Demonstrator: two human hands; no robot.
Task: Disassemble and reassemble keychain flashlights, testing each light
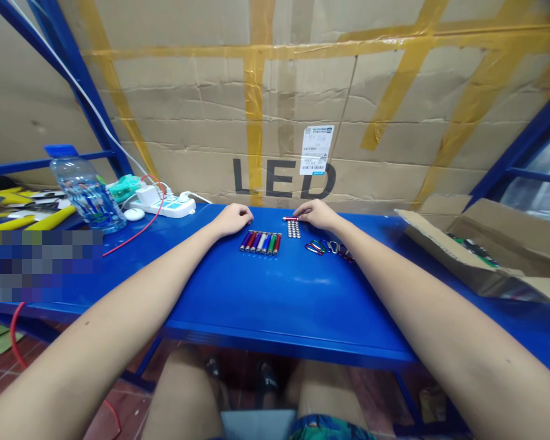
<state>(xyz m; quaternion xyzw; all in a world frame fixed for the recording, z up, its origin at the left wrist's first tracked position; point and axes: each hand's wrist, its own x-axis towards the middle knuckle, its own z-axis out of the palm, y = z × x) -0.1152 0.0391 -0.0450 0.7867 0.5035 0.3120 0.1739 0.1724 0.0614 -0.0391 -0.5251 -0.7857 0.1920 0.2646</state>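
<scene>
We face a large taped cardboard sheet printed with LED, standing behind the blue table. To our right sits an open carton; to our left stands a bottle, with a white power strip beside it.

Both our hands rest toward the table's far edge, apart from each other. Our left hand is loosely curled, and we see nothing in it. Our right hand has its fingertips at the right end of a single red tube; we cannot tell whether they pinch it or only touch it.

Between the hands but nearer to us, just off the left one, lies a row of seven coloured tubes. Coloured clips lie nearer to us than the right hand, partly behind our forearm. The single tube lies just beyond the smallest things, a block of silver discs.
</scene>
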